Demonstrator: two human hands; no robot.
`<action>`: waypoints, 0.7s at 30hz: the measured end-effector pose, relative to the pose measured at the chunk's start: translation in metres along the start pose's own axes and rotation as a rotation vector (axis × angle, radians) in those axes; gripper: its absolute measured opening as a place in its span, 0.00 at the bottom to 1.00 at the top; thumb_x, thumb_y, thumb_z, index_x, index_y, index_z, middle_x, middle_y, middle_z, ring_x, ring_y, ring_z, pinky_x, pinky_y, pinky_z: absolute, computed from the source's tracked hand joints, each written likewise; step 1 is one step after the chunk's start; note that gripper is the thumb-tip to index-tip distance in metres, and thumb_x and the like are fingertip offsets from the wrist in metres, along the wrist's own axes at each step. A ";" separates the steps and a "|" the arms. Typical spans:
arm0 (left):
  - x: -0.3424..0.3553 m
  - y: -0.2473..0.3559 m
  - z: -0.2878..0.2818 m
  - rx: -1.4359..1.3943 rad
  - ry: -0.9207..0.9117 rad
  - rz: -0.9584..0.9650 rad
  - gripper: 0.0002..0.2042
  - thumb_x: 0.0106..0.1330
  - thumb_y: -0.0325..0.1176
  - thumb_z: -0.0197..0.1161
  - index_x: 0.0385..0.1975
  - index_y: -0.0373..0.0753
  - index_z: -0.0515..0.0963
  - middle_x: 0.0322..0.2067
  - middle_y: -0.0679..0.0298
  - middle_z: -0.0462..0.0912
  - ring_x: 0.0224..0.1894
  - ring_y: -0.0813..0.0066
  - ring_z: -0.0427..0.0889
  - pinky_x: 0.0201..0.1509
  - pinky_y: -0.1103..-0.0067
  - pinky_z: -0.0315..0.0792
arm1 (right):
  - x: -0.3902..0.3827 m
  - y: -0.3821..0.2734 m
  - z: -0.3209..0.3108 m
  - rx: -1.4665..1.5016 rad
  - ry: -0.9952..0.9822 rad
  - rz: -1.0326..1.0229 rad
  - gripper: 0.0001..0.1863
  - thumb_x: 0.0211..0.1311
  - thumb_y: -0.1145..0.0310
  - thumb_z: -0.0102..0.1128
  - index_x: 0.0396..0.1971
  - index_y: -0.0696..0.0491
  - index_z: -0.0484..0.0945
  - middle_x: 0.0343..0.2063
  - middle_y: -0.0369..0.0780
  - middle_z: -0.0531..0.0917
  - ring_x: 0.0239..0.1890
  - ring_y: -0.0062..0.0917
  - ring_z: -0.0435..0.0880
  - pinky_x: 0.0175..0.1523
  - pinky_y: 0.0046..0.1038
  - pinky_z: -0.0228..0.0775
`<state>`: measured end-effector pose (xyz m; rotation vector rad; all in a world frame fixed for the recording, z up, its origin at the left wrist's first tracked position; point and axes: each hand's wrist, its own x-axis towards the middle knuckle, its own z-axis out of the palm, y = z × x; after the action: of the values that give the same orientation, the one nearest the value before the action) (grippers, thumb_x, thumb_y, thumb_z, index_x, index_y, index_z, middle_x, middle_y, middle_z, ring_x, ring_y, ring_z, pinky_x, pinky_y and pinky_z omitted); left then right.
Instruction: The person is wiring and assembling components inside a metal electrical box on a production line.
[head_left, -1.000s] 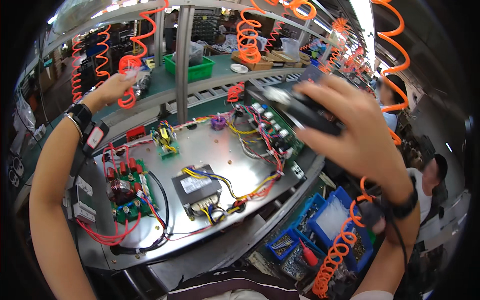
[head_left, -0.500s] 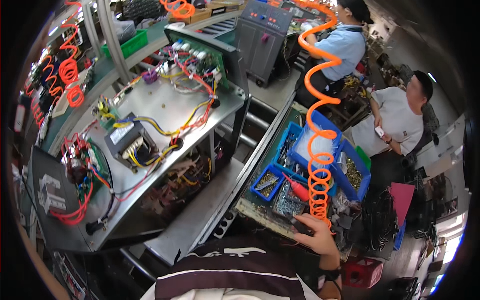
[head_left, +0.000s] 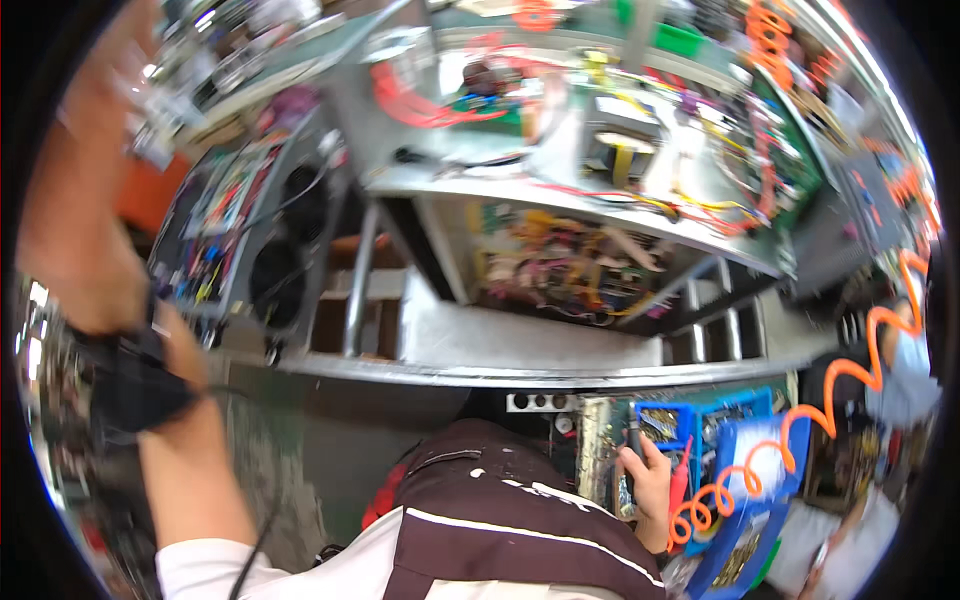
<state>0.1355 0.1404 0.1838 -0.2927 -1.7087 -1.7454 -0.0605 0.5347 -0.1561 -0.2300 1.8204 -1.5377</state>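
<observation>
My left hand (head_left: 85, 190) is raised at the far left, smeared by motion, so its fingers cannot be read; a black band wraps the wrist. My right hand (head_left: 648, 485) is low at the right, closed on a dark tool handle (head_left: 632, 428) beside small blue bins (head_left: 660, 410) and a red bottle (head_left: 678, 475). Above, a metal chassis (head_left: 555, 185) carries green circuit boards, a transformer (head_left: 618, 145) and coloured wires, with more wiring inside underneath.
A second dark wired unit (head_left: 280, 260) stands left of the chassis. Rails (head_left: 500, 375) run across in front. An orange coiled hose (head_left: 830, 405) hangs over the bins. A person in white (head_left: 830, 550) is at lower right, another in light blue (head_left: 900, 370) behind the hose.
The view has swung sharply left and blurred. My left hand has risen at the far left. My right hand has come down from above the chassis to beside the bins, where it stays.
</observation>
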 end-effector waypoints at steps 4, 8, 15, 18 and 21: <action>-0.087 -0.084 0.000 -0.453 0.100 -0.025 0.18 0.69 0.48 0.43 0.23 0.43 0.67 0.59 0.44 0.59 0.53 0.57 0.69 0.35 0.71 0.72 | 0.015 0.009 -0.006 -0.111 -0.031 0.085 0.16 0.56 0.67 0.58 0.44 0.57 0.75 0.26 0.32 0.78 0.26 0.14 0.74 0.30 0.16 0.64; -0.273 -0.142 -0.004 -0.549 0.981 -0.189 0.20 0.68 0.52 0.42 0.23 0.44 0.68 0.63 0.47 0.55 0.64 0.52 0.58 0.59 0.56 0.63 | 0.025 -0.007 0.031 -0.268 -0.253 0.058 0.13 0.56 0.67 0.57 0.39 0.58 0.76 0.24 0.33 0.78 0.27 0.14 0.74 0.32 0.17 0.64; -0.602 -0.281 -0.003 -0.759 1.509 -0.396 0.21 0.68 0.55 0.39 0.25 0.45 0.69 0.60 0.56 0.64 0.59 0.55 0.63 0.57 0.55 0.61 | 0.010 -0.003 0.091 -0.250 -0.415 0.087 0.14 0.57 0.71 0.54 0.42 0.61 0.74 0.28 0.36 0.80 0.29 0.17 0.76 0.37 0.19 0.66; -0.630 -0.315 -0.016 -0.985 2.063 -0.396 0.22 0.69 0.50 0.43 0.16 0.43 0.64 0.13 0.66 0.64 0.19 0.70 0.69 0.35 0.67 0.74 | 0.007 0.014 0.101 -0.382 -0.377 0.152 0.11 0.57 0.71 0.56 0.36 0.61 0.77 0.27 0.37 0.81 0.28 0.18 0.77 0.34 0.19 0.66; -0.713 -0.362 -0.037 -0.661 1.819 -1.064 0.20 0.68 0.50 0.46 0.15 0.48 0.64 0.07 0.72 0.56 0.08 0.75 0.58 0.16 0.71 0.61 | 0.014 0.041 0.112 -0.404 -0.313 0.253 0.16 0.54 0.71 0.61 0.43 0.61 0.76 0.24 0.31 0.77 0.25 0.12 0.72 0.30 0.15 0.61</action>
<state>0.4668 0.2900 -0.5290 1.6710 0.2162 -1.8506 0.0121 0.4509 -0.2010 -0.3907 1.8082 -0.8968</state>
